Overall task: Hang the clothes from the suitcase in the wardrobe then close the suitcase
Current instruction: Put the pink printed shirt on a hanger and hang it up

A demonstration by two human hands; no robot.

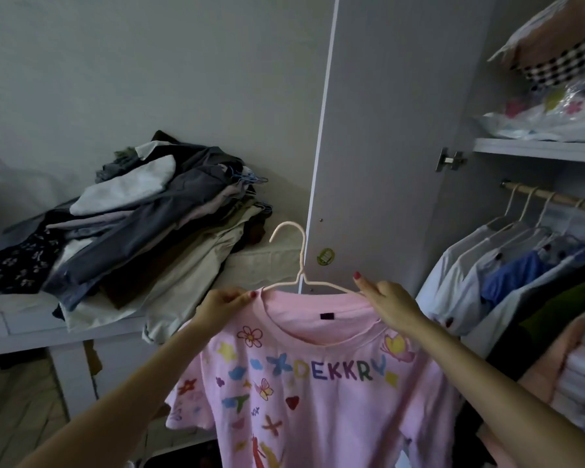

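Far to the left, a heap of clothes (139, 228) lies on a white surface. Nearer, centre, I see my left hand (224, 303) pinching the pink T-shirt (313, 383) at its shoulder — right hand (387, 304) clamped on the other, over the white hanger (299, 265). Rightward, the wardrobe rail (551, 196) carries hung shirts.
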